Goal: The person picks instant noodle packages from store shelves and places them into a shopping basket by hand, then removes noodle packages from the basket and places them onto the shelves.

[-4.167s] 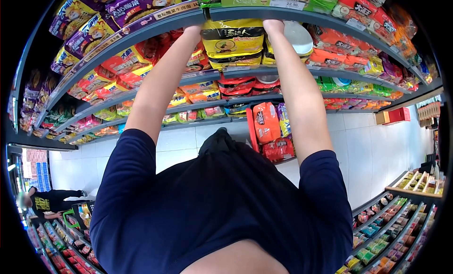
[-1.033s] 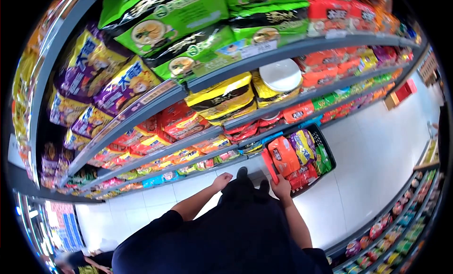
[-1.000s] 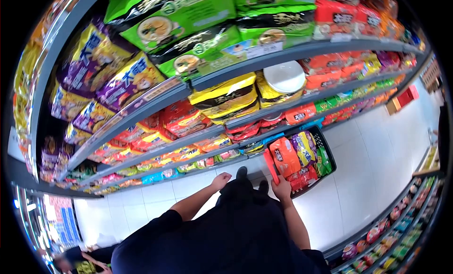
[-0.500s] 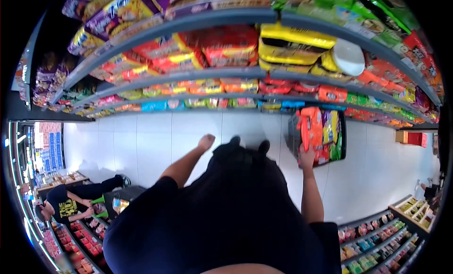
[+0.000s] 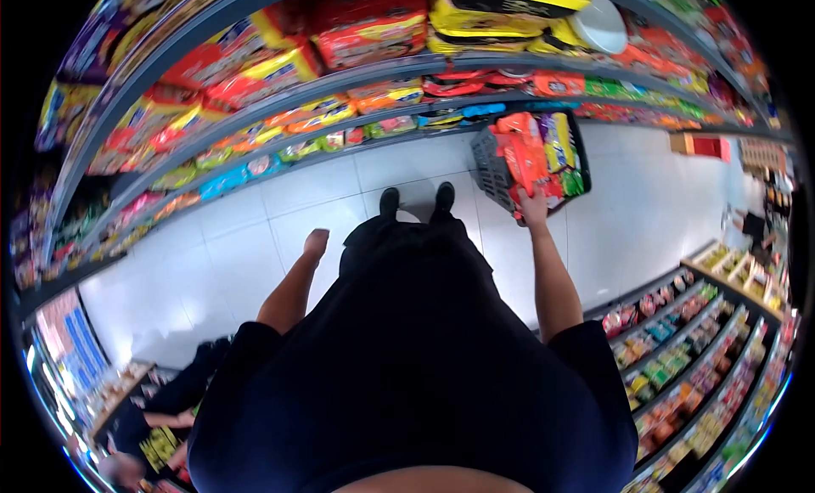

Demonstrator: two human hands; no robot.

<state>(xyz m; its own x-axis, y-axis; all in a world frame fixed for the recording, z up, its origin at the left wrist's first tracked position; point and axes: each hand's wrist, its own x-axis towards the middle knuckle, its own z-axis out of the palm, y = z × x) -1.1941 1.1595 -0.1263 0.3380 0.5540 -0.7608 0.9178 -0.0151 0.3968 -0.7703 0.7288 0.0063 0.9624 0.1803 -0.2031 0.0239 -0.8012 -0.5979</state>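
Note:
My right hand point(image 5: 533, 206) is closed round the red handle point(image 5: 525, 163) of a black shopping basket point(image 5: 495, 172), to the right of my feet. Inside the basket lie an orange-red pack point(image 5: 514, 126), a purple and yellow pack point(image 5: 558, 140) and a green pack point(image 5: 572, 182). My left hand point(image 5: 316, 243) hangs over the floor at the left of my legs, its fingers curled in, with nothing seen in it.
Shelves of noodle packs point(image 5: 373, 34) curve across the top, with a white bowl point(image 5: 601, 26) on one. More shelves point(image 5: 679, 366) stand at the lower right. Another person point(image 5: 153, 425) is at the lower left. A red box point(image 5: 709, 146) lies at the right.
Both hands have left the upper shelf. The right hand has taken hold of the basket handle. The view has turned down and away from the shelf, and the basket now hangs beside my legs.

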